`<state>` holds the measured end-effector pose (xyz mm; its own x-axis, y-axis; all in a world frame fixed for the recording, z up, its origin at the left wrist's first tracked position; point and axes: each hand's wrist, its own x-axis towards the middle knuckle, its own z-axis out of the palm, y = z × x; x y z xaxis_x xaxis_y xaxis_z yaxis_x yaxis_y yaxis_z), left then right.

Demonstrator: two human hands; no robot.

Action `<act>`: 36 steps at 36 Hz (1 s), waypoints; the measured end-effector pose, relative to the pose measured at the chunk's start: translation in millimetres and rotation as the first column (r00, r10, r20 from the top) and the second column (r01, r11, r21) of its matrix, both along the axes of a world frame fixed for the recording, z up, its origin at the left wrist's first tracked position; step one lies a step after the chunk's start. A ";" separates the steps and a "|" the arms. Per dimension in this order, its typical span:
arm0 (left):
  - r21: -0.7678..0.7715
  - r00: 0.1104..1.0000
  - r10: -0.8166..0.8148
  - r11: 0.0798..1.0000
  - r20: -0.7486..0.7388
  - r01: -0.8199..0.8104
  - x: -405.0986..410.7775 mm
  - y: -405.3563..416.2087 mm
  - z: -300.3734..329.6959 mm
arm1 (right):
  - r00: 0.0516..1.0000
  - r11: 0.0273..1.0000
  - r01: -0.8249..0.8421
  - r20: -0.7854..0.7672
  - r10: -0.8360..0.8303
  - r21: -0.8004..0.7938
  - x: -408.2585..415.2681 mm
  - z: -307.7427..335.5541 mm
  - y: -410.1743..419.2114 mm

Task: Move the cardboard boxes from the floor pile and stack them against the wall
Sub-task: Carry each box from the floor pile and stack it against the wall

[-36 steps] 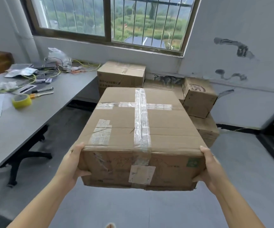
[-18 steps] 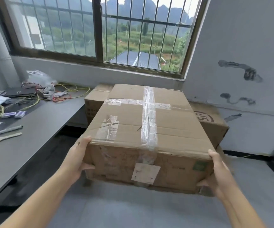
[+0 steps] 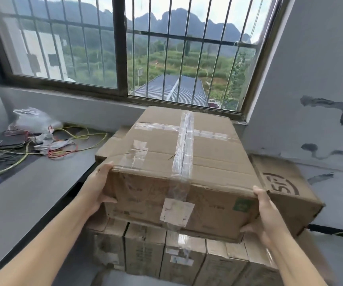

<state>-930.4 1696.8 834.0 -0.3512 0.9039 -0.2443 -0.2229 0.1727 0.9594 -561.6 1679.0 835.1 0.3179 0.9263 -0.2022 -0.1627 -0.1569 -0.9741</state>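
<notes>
A large cardboard box point(image 3: 179, 168) with a cross of clear tape on top is held between both hands. My left hand point(image 3: 97, 186) grips its near left corner, thumb on the front face. My right hand point(image 3: 267, 215) grips the near right corner from the side and below. The box sits over a lower taped box point(image 3: 166, 252) in the stack under the window; whether it rests on it I cannot tell. A box with a round printed logo point(image 3: 286, 188) stands to the right against the wall. Another box point(image 3: 113, 145) shows behind on the left.
A grey table point(image 3: 32, 195) runs along the left with loose coloured wires point(image 3: 63, 149), a plastic bag point(image 3: 32, 120) and small items. The barred window point(image 3: 125, 48) is straight ahead above the sill. The grey wall point(image 3: 321, 79) closes the right side.
I have stepped closer to the window with the box in both hands. The box now sits over the stacked boxes, hiding most of them. The grip is unchanged.
</notes>
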 end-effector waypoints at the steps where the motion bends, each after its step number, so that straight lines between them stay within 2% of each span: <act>1: -0.012 1.000 -0.008 1.000 -0.007 0.007 -7.2 17.0 -3.9 | 1.000 1.000 0.002 -0.003 -0.002 -0.011 -5.9 -5.6 9.9; 5: -0.076 0.997 -0.068 0.995 -0.045 0.064 -41.2 87.1 -22.7 | 0.998 0.999 0.042 -0.048 -0.043 -0.027 -47.7 -16.7 33.2; 10: -0.103 0.989 -0.120 0.988 -0.085 0.111 -89.7 170.3 -29.7 | 0.979 0.981 0.191 -0.063 -0.194 -0.045 -123.8 -19.4 53.7; 14: 0.012 0.988 -0.117 0.993 -0.104 0.119 -120.3 226.0 -14.6 | 0.965 0.963 0.246 -0.059 -0.254 -0.112 -192.6 -30.7 72.5; 16: 0.051 0.991 -0.113 0.992 -0.069 0.116 -139.8 258.8 -21.1 | 0.980 0.978 0.178 -0.068 -0.186 -0.104 -226.2 -36.3 81.4; 18: -0.017 0.978 -0.204 0.979 -0.047 0.204 -155.4 287.4 -41.9 | 0.996 0.993 0.055 -0.064 -0.062 -0.108 -259.7 -39.1 90.2; 20: -0.051 0.957 -0.291 0.956 -0.018 0.289 -151.3 280.2 -46.6 | 0.995 0.990 -0.092 -0.032 0.089 -0.110 -294.8 -40.9 102.7; 23: 0.076 0.918 -0.391 0.915 -0.072 0.395 -126.8 234.2 -35.1 | 0.950 0.948 -0.290 0.082 0.302 -0.134 -339.1 -41.0 127.5; 25: 0.148 0.926 -0.372 0.914 -0.065 0.378 -130.4 215.0 -41.9 | 0.903 0.910 -0.375 0.150 0.402 -0.179 -363.3 -39.0 143.7; 27: 0.186 0.930 -0.349 0.912 -0.119 0.366 -138.7 201.2 -51.7 | 0.868 0.885 -0.429 0.187 0.459 -0.181 -380.0 -39.2 157.9; 30: 0.145 0.891 -0.316 0.914 -0.326 0.378 -142.7 184.8 -63.3 | 0.829 0.841 -0.518 0.153 0.539 -0.156 -390.4 -47.7 178.6; 32: 0.185 0.865 -0.242 0.918 -0.439 0.350 -145.4 184.9 -72.5 | 0.784 0.802 -0.573 0.175 0.596 -0.167 -386.4 -49.0 187.7; 34: 0.185 0.856 -0.197 0.930 -0.478 0.318 -157.2 197.8 -80.0 | 0.743 0.789 -0.591 0.268 0.613 -0.167 -371.8 -45.9 196.3; 36: 0.181 0.865 -0.216 0.928 -0.453 0.327 -166.4 209.3 -84.5 | 0.751 0.835 -0.533 0.377 0.541 -0.136 -345.5 -42.1 208.5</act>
<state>-1096.7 1906.1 749.5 -0.1016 0.9887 0.1099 0.2295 -0.0842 0.9697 -907.1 1887.5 793.0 -0.1762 0.9656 -0.1913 0.3401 -0.1227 -0.9324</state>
